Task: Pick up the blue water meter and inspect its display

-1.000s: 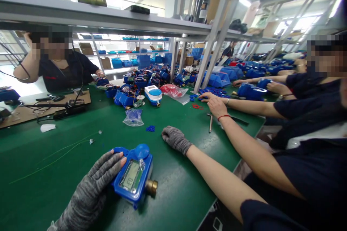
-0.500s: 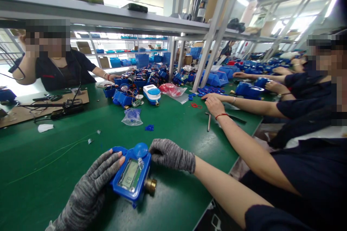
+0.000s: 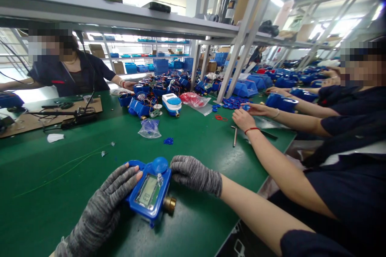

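A blue water meter (image 3: pixel 150 188) with a small display, a raised round lid and a brass threaded end lies tilted on the green table in front of me. My left hand (image 3: pixel 113 196), in a grey glove with bare fingertips, grips the meter's left side, its fingers over the upper edge. At the meter's upper right side is my right hand (image 3: pixel 188 172), also gloved, with its fingers curled together. The fingertips are turned away behind the casing, so what they pinch, if anything, is hidden. Digits show on the display.
Beyond the meter lie small blue parts (image 3: pixel 168 141), a plastic bag (image 3: pixel 150 128) and a white-and-blue meter (image 3: pixel 171 104) beside a pile of wired blue housings. Thin green wires (image 3: pixel 75 156) lie left. A co-worker's hands (image 3: pixel 245 119) work at right, near a metal tool (image 3: pixel 234 136).
The view has shifted slightly, while both my hands stay at the meter. Display digits look different. The co-worker at right now holds a small blue part; the person opposite has lowered a raised arm.
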The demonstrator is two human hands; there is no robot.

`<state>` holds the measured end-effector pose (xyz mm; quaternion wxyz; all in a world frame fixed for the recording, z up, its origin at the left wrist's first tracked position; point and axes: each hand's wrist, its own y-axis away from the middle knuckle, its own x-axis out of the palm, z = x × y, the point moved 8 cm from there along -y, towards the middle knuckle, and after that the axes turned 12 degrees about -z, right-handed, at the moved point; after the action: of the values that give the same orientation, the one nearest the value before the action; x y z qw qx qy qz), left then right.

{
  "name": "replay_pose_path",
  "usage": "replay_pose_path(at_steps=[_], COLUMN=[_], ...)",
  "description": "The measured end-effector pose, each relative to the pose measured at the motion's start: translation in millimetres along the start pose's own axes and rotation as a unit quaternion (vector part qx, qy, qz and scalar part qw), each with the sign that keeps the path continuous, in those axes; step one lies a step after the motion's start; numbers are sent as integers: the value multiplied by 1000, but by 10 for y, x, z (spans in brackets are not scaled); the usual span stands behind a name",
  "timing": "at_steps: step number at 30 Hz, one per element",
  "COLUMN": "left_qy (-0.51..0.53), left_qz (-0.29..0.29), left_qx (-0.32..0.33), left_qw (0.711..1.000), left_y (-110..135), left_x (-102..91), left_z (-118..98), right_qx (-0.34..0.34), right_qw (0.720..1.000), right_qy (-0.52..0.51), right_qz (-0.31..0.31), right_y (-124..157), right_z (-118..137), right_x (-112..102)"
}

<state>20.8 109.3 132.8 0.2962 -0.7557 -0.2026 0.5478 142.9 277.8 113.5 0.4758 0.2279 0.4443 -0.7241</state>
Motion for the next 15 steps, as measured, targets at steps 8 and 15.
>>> replay_pose_path(at_steps=[8, 15], left_qy=[8, 16], left_qz=[-1, -3], left_qx=[-9, -22], left_qw=[1000, 1000], left_y=[35, 35], left_x=[10, 35], left_z=[17, 39], right_qx=[202, 401], right_qw=[943, 787], right_qy=[-253, -468], right_qz=[-78, 14], right_y=[208, 119], right_z=[-243, -184], right_x=[81, 470])
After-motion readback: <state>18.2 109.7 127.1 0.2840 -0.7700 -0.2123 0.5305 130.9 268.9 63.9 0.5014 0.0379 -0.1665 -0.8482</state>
